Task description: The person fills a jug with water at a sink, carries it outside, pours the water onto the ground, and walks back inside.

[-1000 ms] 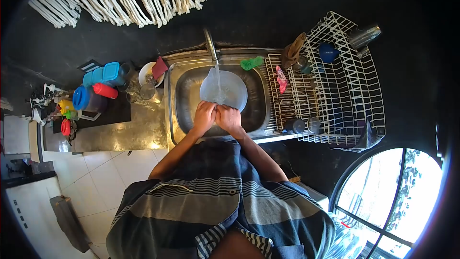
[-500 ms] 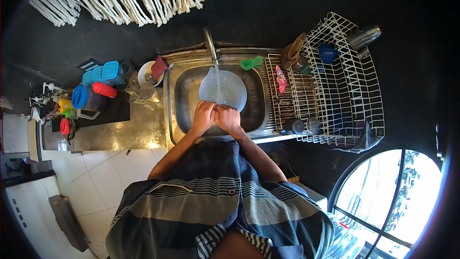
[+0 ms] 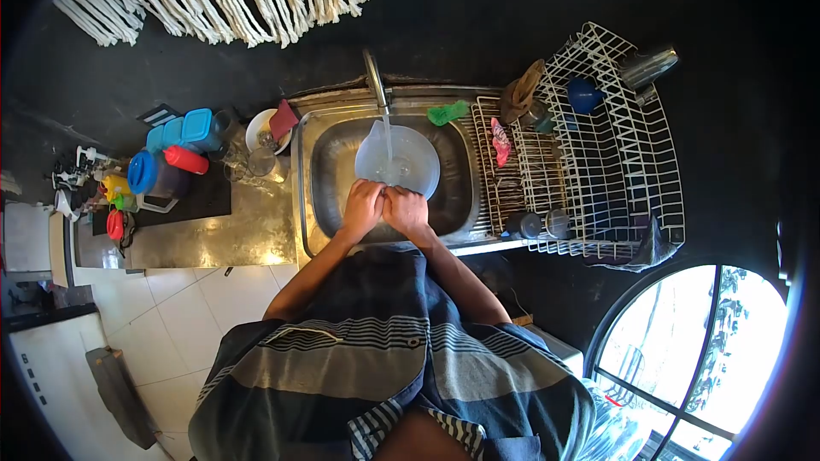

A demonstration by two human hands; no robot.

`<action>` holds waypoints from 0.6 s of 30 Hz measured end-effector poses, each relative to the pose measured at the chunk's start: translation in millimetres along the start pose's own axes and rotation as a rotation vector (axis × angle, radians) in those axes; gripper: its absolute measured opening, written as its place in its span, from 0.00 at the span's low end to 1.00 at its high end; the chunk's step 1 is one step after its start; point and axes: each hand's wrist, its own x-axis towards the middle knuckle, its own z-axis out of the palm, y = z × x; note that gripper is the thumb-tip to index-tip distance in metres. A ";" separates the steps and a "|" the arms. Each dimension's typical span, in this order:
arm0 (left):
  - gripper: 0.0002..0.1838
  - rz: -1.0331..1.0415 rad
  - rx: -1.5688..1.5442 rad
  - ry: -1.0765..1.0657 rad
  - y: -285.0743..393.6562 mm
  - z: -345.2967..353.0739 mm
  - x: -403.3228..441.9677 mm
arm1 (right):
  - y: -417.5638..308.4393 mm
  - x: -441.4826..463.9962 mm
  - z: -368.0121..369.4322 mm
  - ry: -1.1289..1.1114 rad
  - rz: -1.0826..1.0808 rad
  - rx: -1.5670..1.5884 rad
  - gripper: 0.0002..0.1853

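A translucent whitish plastic bowl (image 3: 418, 152) with a pointed lip at its far left is in the steel sink (image 3: 329, 201). From the tap (image 3: 376, 84) a stream of water (image 3: 389, 138) runs into it. My left hand (image 3: 365, 203) and my right hand (image 3: 405, 207) are side by side at the bowl's near rim, fingers curled over it. Both appear closed on that rim; the fingertips are hidden from above.
Right of the sink, a white wire dish rack (image 3: 615, 145) holds a blue bowl (image 3: 585, 95) and a metal cup (image 3: 651, 67). A green sponge (image 3: 448, 113) lies behind the basin. Drinking glasses (image 3: 266, 166), a red bottle (image 3: 186, 160) and blue containers (image 3: 198, 130) crowd the left counter.
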 end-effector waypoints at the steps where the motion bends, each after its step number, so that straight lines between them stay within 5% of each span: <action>1: 0.08 0.001 0.001 0.000 -0.7 -0.2 -0.2 | 0.3 0.1 0.8 -0.002 0.000 0.000 0.05; 18: 0.10 0.013 0.011 0.007 0.8 -1.3 1.0 | 2.1 -0.4 2.5 -0.015 0.008 -0.004 0.06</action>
